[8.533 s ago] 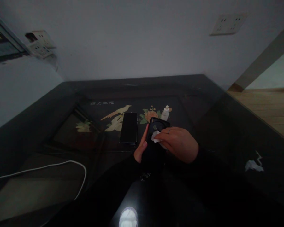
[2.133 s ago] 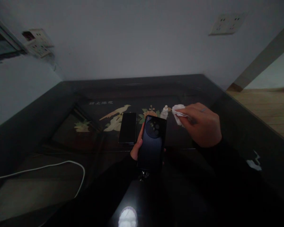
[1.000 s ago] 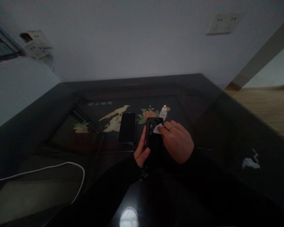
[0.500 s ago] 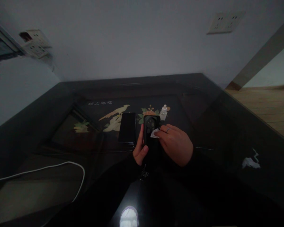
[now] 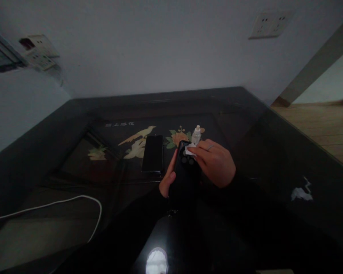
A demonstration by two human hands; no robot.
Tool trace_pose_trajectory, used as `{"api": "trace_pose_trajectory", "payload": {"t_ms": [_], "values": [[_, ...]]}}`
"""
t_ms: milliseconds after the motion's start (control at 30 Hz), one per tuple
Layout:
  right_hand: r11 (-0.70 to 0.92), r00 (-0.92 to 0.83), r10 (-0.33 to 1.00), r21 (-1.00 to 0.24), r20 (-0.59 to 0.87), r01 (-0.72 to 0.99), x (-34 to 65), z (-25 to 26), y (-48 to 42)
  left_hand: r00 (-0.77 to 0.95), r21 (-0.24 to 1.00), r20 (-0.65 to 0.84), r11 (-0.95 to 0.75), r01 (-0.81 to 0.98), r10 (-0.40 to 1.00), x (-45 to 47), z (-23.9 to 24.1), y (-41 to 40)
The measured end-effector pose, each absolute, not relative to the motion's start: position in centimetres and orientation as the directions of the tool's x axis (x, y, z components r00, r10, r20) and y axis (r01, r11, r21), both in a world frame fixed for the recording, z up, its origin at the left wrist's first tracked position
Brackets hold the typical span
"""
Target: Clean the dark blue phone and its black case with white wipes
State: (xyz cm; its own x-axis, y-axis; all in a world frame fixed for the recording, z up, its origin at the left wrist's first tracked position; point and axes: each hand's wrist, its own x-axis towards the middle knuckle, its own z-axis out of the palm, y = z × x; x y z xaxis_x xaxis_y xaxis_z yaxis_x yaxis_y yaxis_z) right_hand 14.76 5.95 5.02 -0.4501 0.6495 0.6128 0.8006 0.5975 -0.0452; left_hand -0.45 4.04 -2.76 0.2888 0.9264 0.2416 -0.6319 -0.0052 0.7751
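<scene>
My left hand [image 5: 168, 182] grips a dark phone [image 5: 185, 173] from the left, its back with the round camera block turned up toward me. My right hand [image 5: 215, 161] pinches a small white tissue [image 5: 190, 148] and presses it against the top edge of the phone near the camera block. A ring sits on one right finger. A second black phone [image 5: 153, 153] lies flat on the table just left of my hands. A small clear dropper bottle [image 5: 196, 135] stands upright right behind the tissue.
The dark glass-topped table [image 5: 60, 152] carries a bird-and-flower inlay. A white cable [image 5: 74, 201] loops at the near left. A crumpled white scrap [image 5: 301, 193] lies at the right. Wall sockets [image 5: 270, 23] hang above, and wooden floor [image 5: 326, 125] lies past the right edge.
The right hand with the tissue has slid from the phone's middle up to its top edge. The phone has tilted a little to the right in my left hand.
</scene>
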Motion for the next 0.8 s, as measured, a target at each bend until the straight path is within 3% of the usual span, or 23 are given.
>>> {"api": "trace_pose_trajectory", "payload": {"t_ms": [267,500,667,800], "values": [[0.719,-0.642,0.505,0.131,0.577,0.683,14.0,4.8,5.4,0.248,0.812,0.303,-0.113,-0.573,0.92,-0.4,-4.3,4.9],[0.669,-0.617,0.543,0.151,0.569,0.727,14.4,5.2,5.6,0.241,0.798,0.261,-0.069,-0.598,0.935,-0.1,-3.1,4.1],[0.614,-0.557,0.586,0.126,0.588,0.779,14.3,5.4,5.5,0.273,0.79,0.322,-0.098,-0.605,0.906,-0.3,-3.2,4.2],[0.69,-0.64,0.538,0.15,0.549,0.708,14.3,5.5,5.5,0.22,0.778,0.308,-0.112,-0.619,0.925,-0.1,-3.4,4.3]]}}
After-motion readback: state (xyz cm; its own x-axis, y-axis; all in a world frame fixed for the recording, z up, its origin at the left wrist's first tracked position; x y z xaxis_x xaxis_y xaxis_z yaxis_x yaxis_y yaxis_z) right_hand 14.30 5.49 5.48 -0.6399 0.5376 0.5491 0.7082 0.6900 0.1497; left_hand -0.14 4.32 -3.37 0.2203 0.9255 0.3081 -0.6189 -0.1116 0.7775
